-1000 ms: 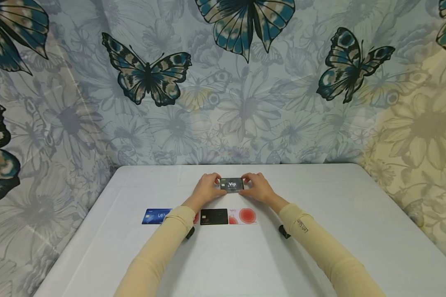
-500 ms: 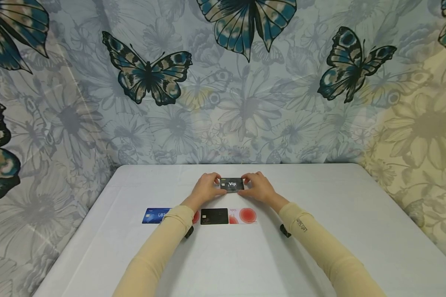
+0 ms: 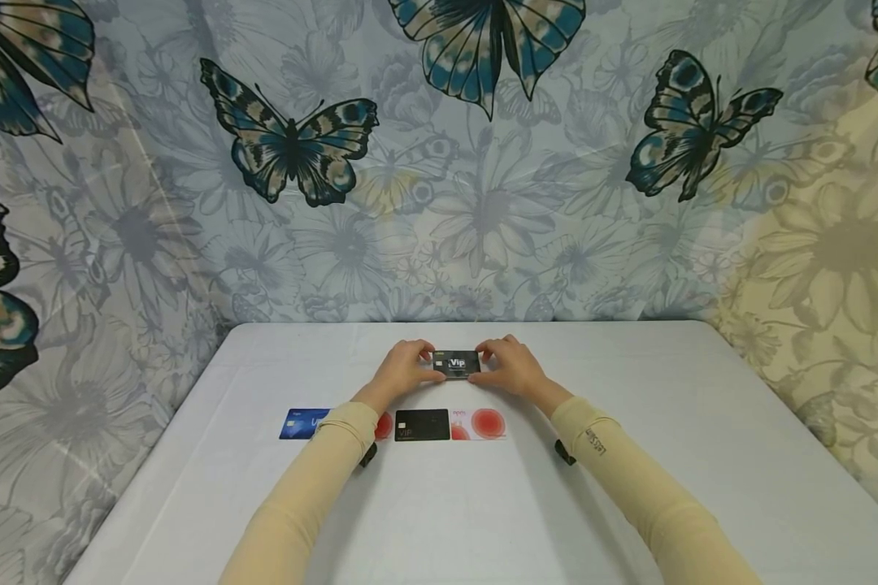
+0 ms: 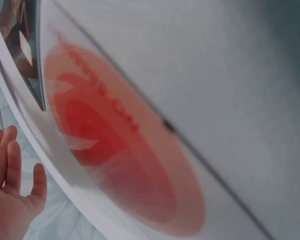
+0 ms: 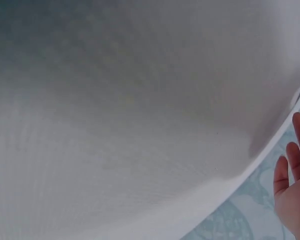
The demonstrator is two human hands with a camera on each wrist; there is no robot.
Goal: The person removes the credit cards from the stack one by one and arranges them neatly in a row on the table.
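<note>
A dark grey card printed "Vip" is at the far part of the white table, between the two hands. My left hand holds its left side, index finger at the upper corner and thumb at the lower one. On the opposite side my right hand grips the card the same way. In the left wrist view, the outer fingers of the left hand are extended at the left edge. The right wrist view catches the right hand only at its right border.
Nearer to me lies a row of cards: a blue card, a black card and a white card with red circles. Another red-patterned card is mostly covered by the left forearm. A butterfly-print cloth hangs behind the table.
Both hands keep their hold and the grey card stays in place. The left forearm has shifted slightly left, covering more of the blue card.
</note>
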